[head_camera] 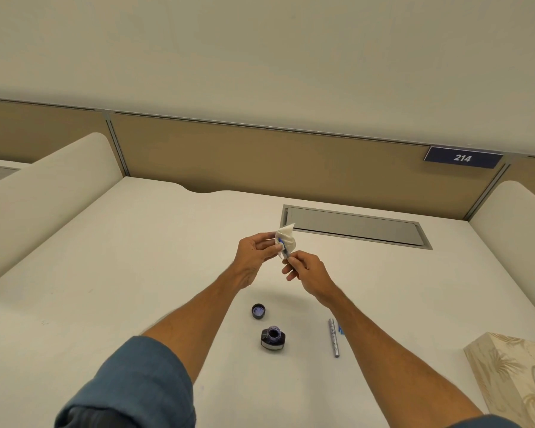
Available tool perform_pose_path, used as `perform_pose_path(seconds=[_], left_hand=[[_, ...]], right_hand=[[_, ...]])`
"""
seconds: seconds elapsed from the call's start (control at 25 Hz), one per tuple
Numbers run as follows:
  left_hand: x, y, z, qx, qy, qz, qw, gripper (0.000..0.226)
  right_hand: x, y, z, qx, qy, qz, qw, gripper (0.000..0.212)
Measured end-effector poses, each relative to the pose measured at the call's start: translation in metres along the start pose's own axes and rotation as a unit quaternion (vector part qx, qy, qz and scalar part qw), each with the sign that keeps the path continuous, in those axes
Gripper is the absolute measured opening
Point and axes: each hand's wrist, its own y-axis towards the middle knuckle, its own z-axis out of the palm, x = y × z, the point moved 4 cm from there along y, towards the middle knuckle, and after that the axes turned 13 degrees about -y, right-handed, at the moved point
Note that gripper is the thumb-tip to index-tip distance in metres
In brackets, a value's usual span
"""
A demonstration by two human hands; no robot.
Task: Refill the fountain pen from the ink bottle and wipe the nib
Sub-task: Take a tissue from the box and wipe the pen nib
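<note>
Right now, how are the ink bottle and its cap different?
The bottle is bigger and stands nearer the person; the cap is small and lies farther away, inside facing up. The bottle is open with dark ink inside; the cap shows only a bluish lining. Both are dark and rest on the desk.

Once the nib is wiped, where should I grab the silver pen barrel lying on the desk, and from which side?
Probably take the silver pen barrel at mid-length, pinching across its narrow width from above. It lies flat and roughly lengthwise away from the person, with bare desk on its left. The right hand is nearer; the open ink bottle stands well clear to the left.
</note>
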Motion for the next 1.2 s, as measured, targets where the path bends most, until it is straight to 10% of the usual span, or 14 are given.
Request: perform_pose_path(seconds=[0.8, 1.2], left_hand=[[0.009, 0.001, 0.017, 0.023, 0.086, -0.03, 0.996, 0.021], [0.027, -0.005, 0.02, -0.026, 0.131, -0.018, 0.991, 0.016]], right_hand=[[-0.003, -0.012, -0.012, 0.136, 0.051, 0.007, 0.989, 0.034], [-0.049, -0.027, -0.024, -0.055, -0.199, 0.069, 0.976, 0.016]])
